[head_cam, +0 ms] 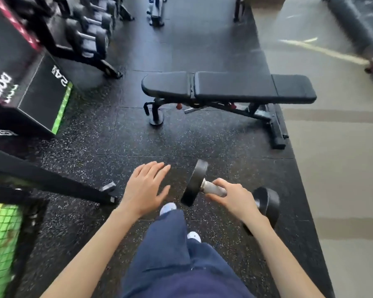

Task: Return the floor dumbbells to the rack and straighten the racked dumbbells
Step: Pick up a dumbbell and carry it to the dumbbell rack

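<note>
Gripping the bar of the dumbbell (195,182) tight with the fingers (219,182) of the right hand (233,198), down low by the shoes (168,208). Holding nothing with the spread left hand (144,188). Hold the bar's middle, keep it level, walk slowly to the rack (84,33) up left.

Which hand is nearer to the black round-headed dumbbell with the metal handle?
Right. The right hand grips the metal handle of the black round-headed dumbbell; the left hand is open to its left, not touching.
</note>
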Demonstrator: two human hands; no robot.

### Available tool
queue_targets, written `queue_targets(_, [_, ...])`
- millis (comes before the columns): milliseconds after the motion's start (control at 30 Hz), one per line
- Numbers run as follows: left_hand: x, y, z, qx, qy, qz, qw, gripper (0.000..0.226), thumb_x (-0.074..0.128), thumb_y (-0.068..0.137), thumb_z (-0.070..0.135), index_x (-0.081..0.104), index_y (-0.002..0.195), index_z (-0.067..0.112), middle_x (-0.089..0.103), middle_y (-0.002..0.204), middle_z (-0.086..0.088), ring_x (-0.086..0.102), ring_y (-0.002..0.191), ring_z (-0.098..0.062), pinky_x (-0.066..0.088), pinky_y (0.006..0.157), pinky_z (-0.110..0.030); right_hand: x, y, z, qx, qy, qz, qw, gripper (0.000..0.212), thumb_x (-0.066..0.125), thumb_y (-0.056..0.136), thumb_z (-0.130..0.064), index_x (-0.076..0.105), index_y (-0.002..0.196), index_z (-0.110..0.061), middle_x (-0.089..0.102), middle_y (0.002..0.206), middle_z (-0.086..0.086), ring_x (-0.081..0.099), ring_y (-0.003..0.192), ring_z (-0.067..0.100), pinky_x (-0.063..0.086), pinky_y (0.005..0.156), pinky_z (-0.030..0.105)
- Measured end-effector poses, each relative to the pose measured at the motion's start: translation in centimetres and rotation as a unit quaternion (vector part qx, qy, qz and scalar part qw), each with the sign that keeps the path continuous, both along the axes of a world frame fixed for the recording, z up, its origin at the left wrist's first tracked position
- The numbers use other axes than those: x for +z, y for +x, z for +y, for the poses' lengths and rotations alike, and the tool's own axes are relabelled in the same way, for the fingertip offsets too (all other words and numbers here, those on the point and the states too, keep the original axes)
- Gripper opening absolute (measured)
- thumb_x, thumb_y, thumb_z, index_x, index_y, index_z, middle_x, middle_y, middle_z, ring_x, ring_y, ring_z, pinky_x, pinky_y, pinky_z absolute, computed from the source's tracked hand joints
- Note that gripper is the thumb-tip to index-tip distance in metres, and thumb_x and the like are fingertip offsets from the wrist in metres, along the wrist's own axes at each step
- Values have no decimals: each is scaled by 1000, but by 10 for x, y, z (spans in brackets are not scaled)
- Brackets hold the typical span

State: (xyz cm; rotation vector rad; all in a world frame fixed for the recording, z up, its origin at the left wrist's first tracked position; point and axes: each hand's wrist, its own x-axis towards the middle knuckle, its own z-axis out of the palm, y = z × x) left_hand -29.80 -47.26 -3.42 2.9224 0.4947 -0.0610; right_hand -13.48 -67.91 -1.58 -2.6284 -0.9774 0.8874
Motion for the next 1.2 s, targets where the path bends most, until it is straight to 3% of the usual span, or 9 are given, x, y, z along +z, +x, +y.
queue_targets(267, [-21, 35, 79, 51, 1, 20, 999, 57, 36, 87, 46, 57, 129, 13, 62, 124, -7, 55, 117, -27, 42, 99, -42, -12, 57, 92, 87, -15, -17, 996, 39, 51, 82, -64, 51, 111, -37, 66, 101, 1, 61, 95, 26, 43, 71, 32])
queue_targets(533, [8, 96, 197, 80, 14, -18, 997, 57, 37, 88, 46, 57, 129, 13, 62, 124, -6, 56, 117, -25, 45, 99, -42, 9, 120, 217, 122, -5, -58, 991, 42, 48, 84, -64, 49, 116, -38, 66, 105, 0, 60, 97, 24, 43, 71, 31])
queue_targets(1033, [-8, 124, 321, 184, 15, -16, 983, 56, 37, 88, 45, 57, 129, 13, 62, 124, -6, 55, 117, -25, 34, 101, -38, -12, 197, 380, 177, -1, -26, 984, 41, 52, 81, -66, 51, 112, -39, 67, 109, -2, 61, 101, 25, 44, 75, 32])
queue_targets(1200, [-5, 167, 377, 214, 19, -10, 977, 56, 37, 88, 46, 56, 130, 14, 61, 125, -5, 54, 117, -25, 39, 101, -40, -19, 244, 448, 212, -7, -14, 977, 46, 49, 80, -69, 50, 114, -38, 65, 109, 0, 59, 102, 25, 44, 77, 32])
